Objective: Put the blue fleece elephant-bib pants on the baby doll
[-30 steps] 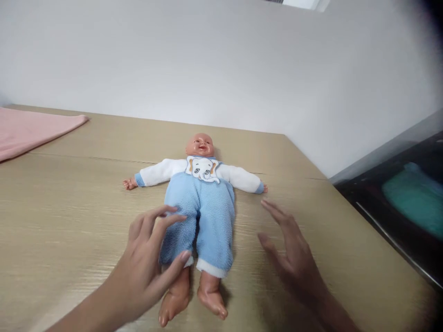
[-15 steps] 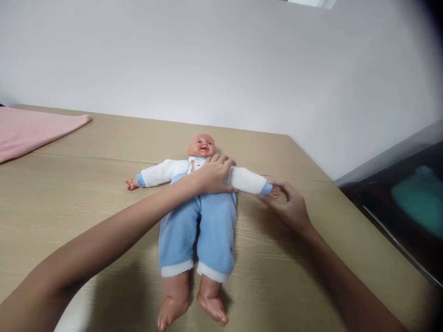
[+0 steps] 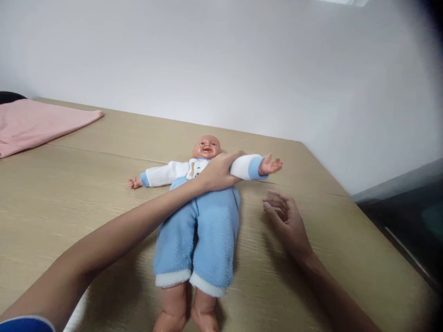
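A baby doll [image 3: 197, 226] in a white and blue fleece outfit lies on its back on the wooden table [image 3: 97, 193], head toward the wall. My left hand [image 3: 221, 171] is wrapped round the doll's upper arm, on the right side of the picture, and the doll's sleeve [image 3: 244, 167] sticks out past my fingers. That arm is raised off the table with its palm turned up. My right hand [image 3: 287, 221] is apart from the doll, just below its raised hand, fingers loosely curved with a gap to the thumb and nothing in them. The doll's other arm [image 3: 161, 175] stretches out to the left.
A pink cloth [image 3: 41, 124] lies on the table at the far left, with a dark object [image 3: 12, 97] behind it. A pale wall [image 3: 214, 69] stands behind the table. Beyond the table's right edge is a dark, glossy surface [image 3: 408, 221].
My right hand has let go of the doll's hand and drawn back toward me. The doll's arm, gripped in my left hand, has risen and its palm has turned up.
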A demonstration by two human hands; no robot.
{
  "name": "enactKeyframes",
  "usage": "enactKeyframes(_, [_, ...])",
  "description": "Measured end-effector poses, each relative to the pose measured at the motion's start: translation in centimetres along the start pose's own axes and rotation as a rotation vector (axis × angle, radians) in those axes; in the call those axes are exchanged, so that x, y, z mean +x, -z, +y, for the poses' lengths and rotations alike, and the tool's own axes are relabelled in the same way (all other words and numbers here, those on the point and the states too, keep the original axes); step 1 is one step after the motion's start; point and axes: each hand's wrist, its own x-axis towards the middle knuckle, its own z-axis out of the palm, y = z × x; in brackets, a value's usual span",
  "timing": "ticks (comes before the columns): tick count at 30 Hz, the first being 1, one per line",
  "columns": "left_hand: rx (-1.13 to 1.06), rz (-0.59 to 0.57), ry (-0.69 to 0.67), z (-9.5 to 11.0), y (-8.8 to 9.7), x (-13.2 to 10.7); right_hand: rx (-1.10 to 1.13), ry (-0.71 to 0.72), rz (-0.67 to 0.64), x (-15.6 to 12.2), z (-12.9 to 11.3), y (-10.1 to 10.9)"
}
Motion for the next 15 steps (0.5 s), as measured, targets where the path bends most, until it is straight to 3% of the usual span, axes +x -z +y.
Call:
enactKeyframes(3, [-0.185,0.143,0.072,-0.2,1.1,-0.3,-0.02,0.007,-0.061,-0.3,-0.2,-0.5])
enactKeyframes(9, [-0.382,0.463,0.361,-0.4,3.2,-1.3,-0.032,0.051,-0.15,-0.6,-1.0,-1.8])
enactKeyframes(12, [-0.567,0.565,0.379,-0.5,4.0,-1.8,0.015,0.075,-0.258,-0.3,-1.7,-3.8])
enactKeyframes(15, [-0.758,0.621,0.416,-0.6,4.8,-2.4,0.148,0.09,-0.361,0.1,-3.4,-7.1])
